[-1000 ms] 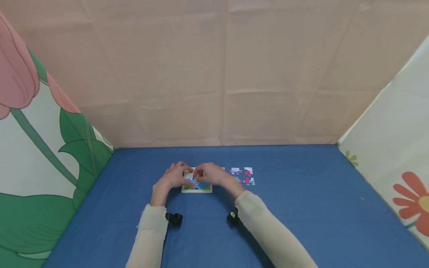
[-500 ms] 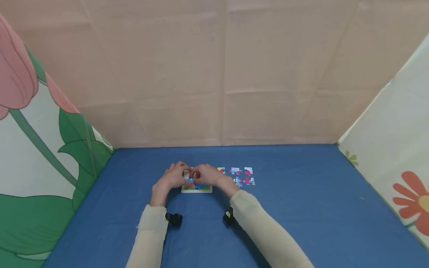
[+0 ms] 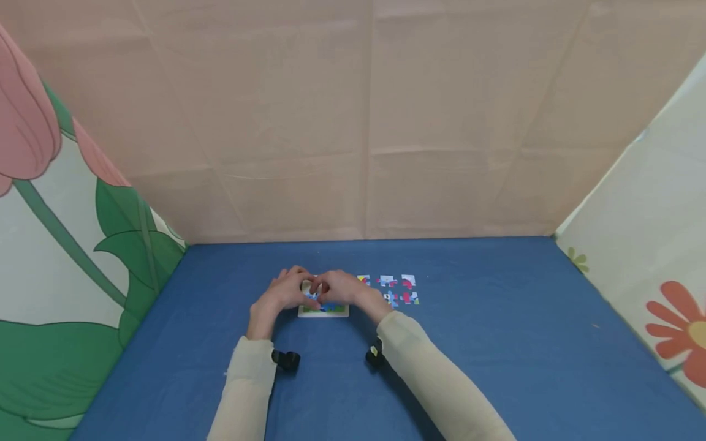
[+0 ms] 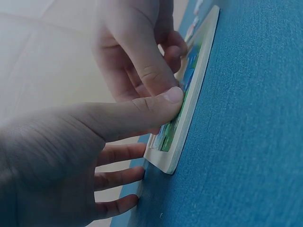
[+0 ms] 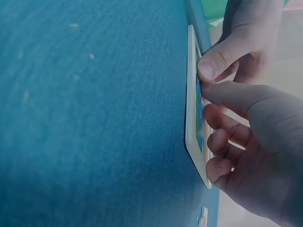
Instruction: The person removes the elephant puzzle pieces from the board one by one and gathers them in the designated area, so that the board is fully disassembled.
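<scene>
A small jigsaw board (image 3: pixel 323 315) with a pale rim and a blue-green picture lies flat on the blue table. My left hand (image 3: pixel 284 291) spans its left side. In the left wrist view the left thumb (image 4: pixel 163 104) presses straight down on the picture, while the other fingers reach loosely around the board's end. Over the upper part of the board is my right hand (image 3: pixel 343 288), its thumb meeting the left thumb. The right wrist view shows its fingers (image 5: pixel 221 142) bent at the far rim. Any piece under the right fingertips is hidden.
Several loose jigsaw pieces (image 3: pixel 388 281) lie in two rows on the blue table (image 3: pixel 485 331), just right of the board. A beige sheet (image 3: pixel 364 122) hangs behind, with flower-printed panels at both sides.
My right hand has shifted slightly left over the board, bringing its fingers up to the left hand and exposing more loose pieces. The left hand has stayed in place.
</scene>
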Demonstrator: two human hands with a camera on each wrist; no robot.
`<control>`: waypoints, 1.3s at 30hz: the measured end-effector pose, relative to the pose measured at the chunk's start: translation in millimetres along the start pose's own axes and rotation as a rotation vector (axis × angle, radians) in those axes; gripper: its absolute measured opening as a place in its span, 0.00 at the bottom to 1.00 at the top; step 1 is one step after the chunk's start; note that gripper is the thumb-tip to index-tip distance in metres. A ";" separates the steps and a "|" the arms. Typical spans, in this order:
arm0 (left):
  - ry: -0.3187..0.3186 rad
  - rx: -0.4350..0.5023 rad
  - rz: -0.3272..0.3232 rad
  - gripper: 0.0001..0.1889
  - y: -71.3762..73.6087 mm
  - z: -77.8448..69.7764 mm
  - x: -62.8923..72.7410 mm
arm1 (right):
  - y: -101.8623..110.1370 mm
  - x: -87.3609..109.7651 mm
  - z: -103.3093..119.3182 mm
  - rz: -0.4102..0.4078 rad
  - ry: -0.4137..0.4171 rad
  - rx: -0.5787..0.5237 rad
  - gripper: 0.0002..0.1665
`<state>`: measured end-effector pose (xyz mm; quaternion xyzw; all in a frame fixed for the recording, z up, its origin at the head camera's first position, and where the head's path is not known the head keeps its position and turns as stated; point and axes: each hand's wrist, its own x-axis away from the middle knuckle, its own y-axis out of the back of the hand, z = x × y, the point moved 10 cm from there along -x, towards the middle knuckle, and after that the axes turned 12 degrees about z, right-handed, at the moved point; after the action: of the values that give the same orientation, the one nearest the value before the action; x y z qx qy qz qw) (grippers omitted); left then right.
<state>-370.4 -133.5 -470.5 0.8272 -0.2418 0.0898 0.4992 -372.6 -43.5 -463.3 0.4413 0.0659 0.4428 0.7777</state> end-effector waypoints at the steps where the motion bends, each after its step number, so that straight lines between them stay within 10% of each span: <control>1: -0.002 0.002 -0.001 0.36 0.3 -0.1 0.2 | 0.3 -0.2 -0.3 -0.007 -0.002 0.007 0.16; 25: 0.002 -0.007 -0.001 0.34 -0.3 -0.3 1.2 | 3.0 1.3 -1.6 -0.102 0.011 0.073 0.12; 39: 0.017 0.004 0.000 0.35 -0.2 1.6 -0.5 | 8.7 7.1 -7.3 -0.158 0.051 -0.069 0.08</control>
<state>-370.9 -134.7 -471.6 0.8272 -0.2374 0.0976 0.4998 -377.4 -31.7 -459.2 0.3962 0.1049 0.3930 0.8232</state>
